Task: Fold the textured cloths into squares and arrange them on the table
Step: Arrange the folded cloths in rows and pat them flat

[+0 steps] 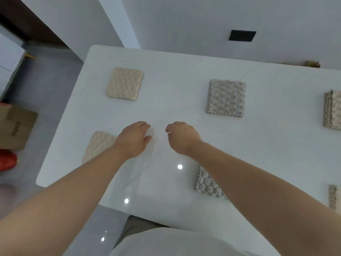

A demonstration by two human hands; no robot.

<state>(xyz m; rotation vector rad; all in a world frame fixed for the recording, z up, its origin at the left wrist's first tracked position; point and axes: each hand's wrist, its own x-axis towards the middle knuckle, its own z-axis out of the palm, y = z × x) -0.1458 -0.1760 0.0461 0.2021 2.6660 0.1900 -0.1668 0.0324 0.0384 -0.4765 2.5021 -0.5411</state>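
Several folded textured cloths lie as squares on the white table [166, 74]. A beige square [125, 83] sits far left, a grey-beige square [226, 97] far middle, and another beige one [333, 109] is cut off by the right edge. A beige square [99, 145] lies near left, partly under my left forearm. A grey square [206, 183] is half hidden by my right forearm, and a beige one [335, 198] shows at the right edge. My left hand [134, 138] and my right hand [181, 137] hover over bare table between the cloths, fingers loosely curled, holding nothing.
A cardboard box [16, 126] and a red object [7, 161] stand on the grey floor left of the table. A white wall with a black panel [242, 35] runs behind the table. The near edge of the table is close to my body.
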